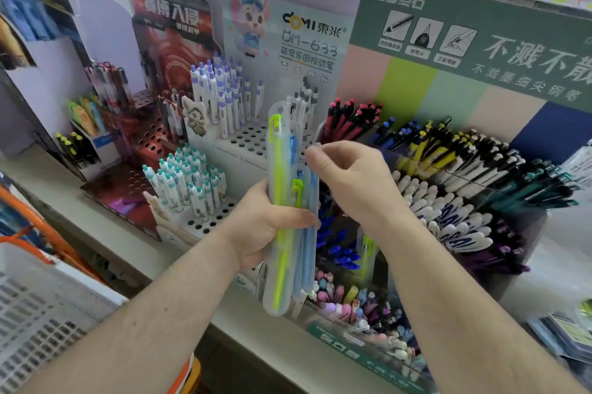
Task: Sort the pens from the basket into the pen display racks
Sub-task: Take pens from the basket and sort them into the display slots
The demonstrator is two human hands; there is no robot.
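My left hand (266, 227) grips a bundle of packaged pens (283, 201), frosted clear sleeves with neon yellow-green and blue pens inside, held upright over the shelf edge. My right hand (349, 179) is just right of the bundle, fingers curled, thumb and forefinger pinching at the top edge of one sleeve. Behind stand the pen display racks: a white perforated rack (246, 140) with purple-capped pens, a lower white rack (205, 217) with teal-capped pens, and a green-headed tiered rack (464, 195) full of black, white and blue pens. One yellow-green sleeved pen (366, 252) stands in that rack.
A white basket (41, 313) with an orange handle (41, 227) sits at the lower left. A red perforated rack (141, 150) stands left of the white ones. A front bin (362, 307) holds pastel pens. The grey shelf edge (262, 342) runs diagonally below my hands.
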